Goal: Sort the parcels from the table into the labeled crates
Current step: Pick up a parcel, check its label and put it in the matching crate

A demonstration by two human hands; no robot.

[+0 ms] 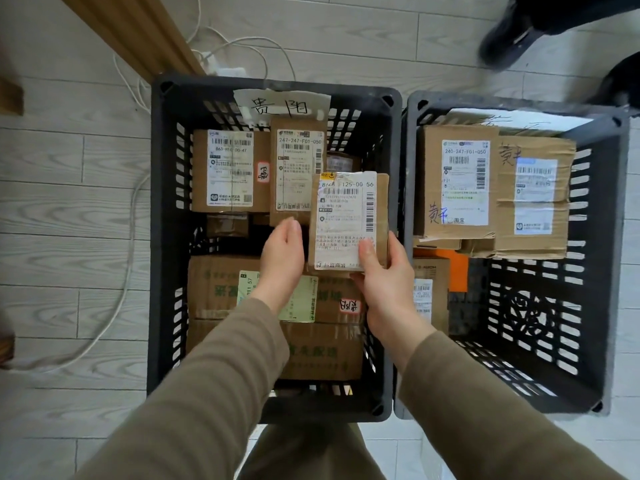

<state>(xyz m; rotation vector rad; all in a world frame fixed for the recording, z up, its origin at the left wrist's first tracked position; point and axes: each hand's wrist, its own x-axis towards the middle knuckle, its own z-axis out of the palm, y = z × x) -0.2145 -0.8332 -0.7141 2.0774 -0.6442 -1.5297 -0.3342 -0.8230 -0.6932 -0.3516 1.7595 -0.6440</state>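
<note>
Slippage worries me: my right grip (388, 289) pinches the parcel (346, 216) by one lower corner, while my left grip (282, 254) hangs released beside it. It could tip and land askew in the crate (159, 237).

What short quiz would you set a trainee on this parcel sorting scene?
1. True or false: the right hand holds a small parcel over the left crate.
2. Multiple choice: the left hand is A) gripping a parcel, B) open and holding nothing, C) flat on the floor.
3. Fill in: counting the right crate, ___ crates are in view.
Key: 1 true; 2 B; 3 two.
</note>
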